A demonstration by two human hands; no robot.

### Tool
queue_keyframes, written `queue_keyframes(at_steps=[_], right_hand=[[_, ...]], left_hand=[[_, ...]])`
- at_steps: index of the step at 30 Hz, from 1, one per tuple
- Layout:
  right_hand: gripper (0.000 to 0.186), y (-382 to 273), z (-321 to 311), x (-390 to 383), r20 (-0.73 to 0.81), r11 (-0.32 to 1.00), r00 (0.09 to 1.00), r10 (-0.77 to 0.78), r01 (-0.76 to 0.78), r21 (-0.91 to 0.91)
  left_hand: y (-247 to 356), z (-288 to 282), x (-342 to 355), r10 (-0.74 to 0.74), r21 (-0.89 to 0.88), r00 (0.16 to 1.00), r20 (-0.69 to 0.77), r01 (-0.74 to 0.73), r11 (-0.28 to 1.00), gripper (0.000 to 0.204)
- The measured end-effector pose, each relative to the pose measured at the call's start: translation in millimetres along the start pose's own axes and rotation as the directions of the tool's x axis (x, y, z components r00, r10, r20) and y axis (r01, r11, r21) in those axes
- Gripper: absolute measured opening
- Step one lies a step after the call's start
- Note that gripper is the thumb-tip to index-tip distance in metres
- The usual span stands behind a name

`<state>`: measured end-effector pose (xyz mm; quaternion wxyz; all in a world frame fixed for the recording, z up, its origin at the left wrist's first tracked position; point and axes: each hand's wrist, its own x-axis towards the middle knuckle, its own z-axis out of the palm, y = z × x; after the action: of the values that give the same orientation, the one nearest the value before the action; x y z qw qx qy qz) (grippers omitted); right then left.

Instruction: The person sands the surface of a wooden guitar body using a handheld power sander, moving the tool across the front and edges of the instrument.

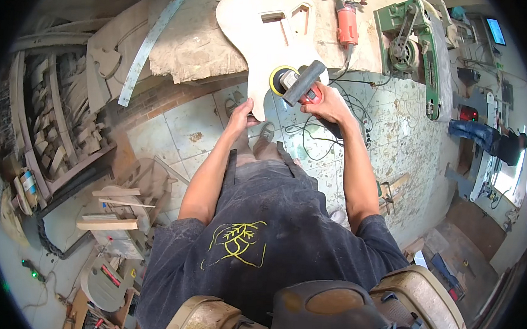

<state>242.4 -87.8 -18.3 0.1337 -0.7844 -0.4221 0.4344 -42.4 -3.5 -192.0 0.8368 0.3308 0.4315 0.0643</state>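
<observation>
A pale wooden guitar body (247, 15) with cut-out cavities lies partly on the workbench, its narrow end jutting over the edge toward me. My left hand (239, 118) is closed around the tip of that end. My right hand (332, 105) grips a red power sander (312, 94), fingers partly hidden behind it. The sander's round, yellow-edged pad (274, 81) is tilted beside the guitar body's edge; whether it touches the wood I cannot tell. A dark grey bar-shaped piece (304, 83) sits across the sander's head.
On the worn workbench (186, 56) lie a long metal strip (145, 54) and a red corded power tool (346, 26). A green belt machine (432, 78) stands to the right. Black cables (318, 134) coil on the tiled floor. Wood offcuts (108, 224) are at left; another person (506, 147) is far right.
</observation>
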Motion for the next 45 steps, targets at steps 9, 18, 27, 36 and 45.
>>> queue_keyframes(at_steps=[9,18,27,36,45], right_hand=[[0.067,20,-2,-13,0.013,0.998,0.999,-0.043,0.044,-0.035],[0.067,19,-6,-1,-0.039,1.000,0.999,-0.020,0.020,0.016],[0.064,29,-4,-43,0.074,1.000,0.997,0.009,-0.008,-0.008],[0.062,16,-8,3,-0.034,0.998,0.998,-0.059,0.060,0.015],[0.059,13,-7,-19,0.078,0.995,0.996,-0.038,0.045,-0.089]], left_hand=[[6,7,-6,0.008,-0.039,1.000,-0.015,-0.009,0.999,0.071],[2,5,0,0.001,-0.031,1.000,0.000,-0.001,1.000,0.073],[3,3,-5,0.018,-0.020,1.000,-0.019,-0.019,1.000,0.074],[17,13,-11,-0.006,-0.010,1.000,0.002,0.006,1.000,0.068],[15,9,-12,-0.014,-0.012,1.000,-0.018,0.013,1.000,0.067]])
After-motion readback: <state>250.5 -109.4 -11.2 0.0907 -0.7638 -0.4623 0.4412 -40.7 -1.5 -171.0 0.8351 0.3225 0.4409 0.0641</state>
